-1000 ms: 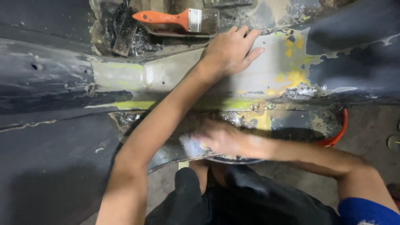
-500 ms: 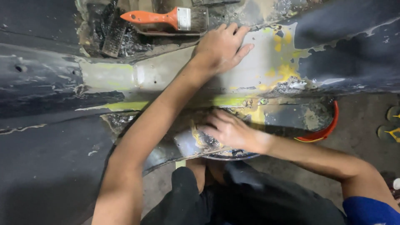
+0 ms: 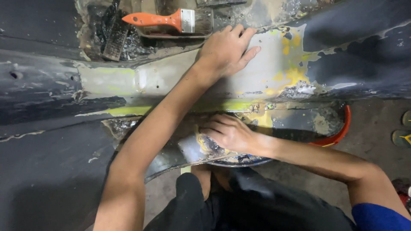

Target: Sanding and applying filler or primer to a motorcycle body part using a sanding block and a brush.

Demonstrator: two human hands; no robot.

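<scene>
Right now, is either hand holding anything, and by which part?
The right hand grips a flat metal scraper by its upper end, fingers over the blade. The left hand holds nothing; it lies flat on the sanded panel.

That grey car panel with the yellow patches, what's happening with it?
A person is crouched over a dark, sanded car body panel smeared with yellowish filler. The left hand lies flat on the upper part of the panel. The right hand presses a flat metal scraper, dabbed with filler, against the lower edge. An orange-handled paintbrush lies unused above, and an orange basin rim shows beneath the panel.
</scene>
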